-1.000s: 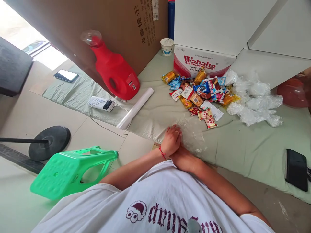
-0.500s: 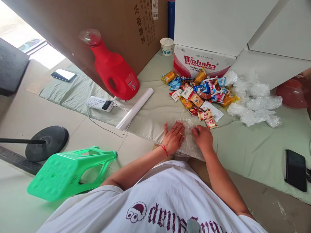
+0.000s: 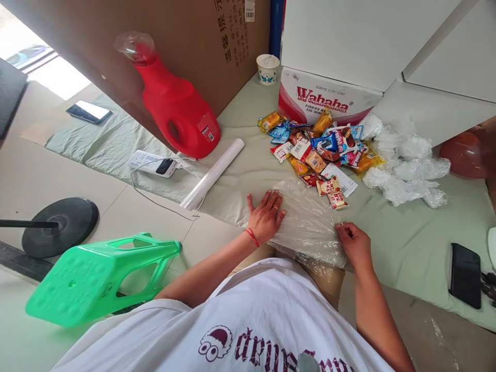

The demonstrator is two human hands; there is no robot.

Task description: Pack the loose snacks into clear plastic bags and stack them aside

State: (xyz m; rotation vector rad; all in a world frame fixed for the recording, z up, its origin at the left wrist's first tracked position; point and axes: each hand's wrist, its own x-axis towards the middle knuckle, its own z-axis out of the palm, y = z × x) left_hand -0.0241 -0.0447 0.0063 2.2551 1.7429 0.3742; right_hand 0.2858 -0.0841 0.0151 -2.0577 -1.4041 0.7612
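A sheet of clear plastic film (image 3: 310,222) lies wrinkled on the pale green cloth in front of me, its near part hanging over the edge. My left hand (image 3: 265,217) rests flat on the film's left side with fingers spread. On the right, my right hand (image 3: 353,240) pinches the film's edge between thumb and fingers. Just beyond the film is a heap of small wrapped snacks (image 3: 318,150), in yellow, blue, red and white packets. Several crumpled bundles of clear plastic wrap (image 3: 411,160) sit to the right of the snacks.
At left stand a red jug (image 3: 178,108), a film roll (image 3: 213,173), a power bank (image 3: 153,164) with cable, and a phone (image 3: 88,111). A green stool (image 3: 104,279) lies tipped over. A paper cup (image 3: 267,70) and Wahaha carton (image 3: 329,98) are behind; a black phone (image 3: 465,274) lies right.
My right hand has moved right and toward me, drawing the film out wider. My left hand has shifted slightly left and stays flat. The view has tilted slightly.
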